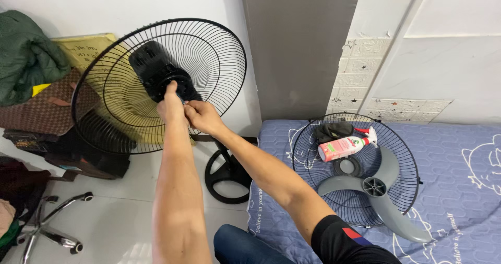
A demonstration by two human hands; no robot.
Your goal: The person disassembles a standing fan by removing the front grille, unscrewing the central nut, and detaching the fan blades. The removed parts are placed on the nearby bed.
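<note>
While both hands meet at the fan's hub (177,84), the left hand (170,106) and right hand (203,116) curl their fingers tight around it. Right of that hub, the grey blade (383,188) and a pink spray bottle (344,146) lie in the loose grille (404,154).

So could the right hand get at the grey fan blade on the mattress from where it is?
Probably yes. The right hand is at the fan hub, but the grey fan blade lies uncovered on the loose grille to its right, with only a spray bottle beside it.

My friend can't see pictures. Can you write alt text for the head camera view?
Both hands, left hand and right hand, grip the hub of a standing fan's black rear grille. On a blue mattress lie the front grille, grey fan blade and pink spray bottle.
</note>
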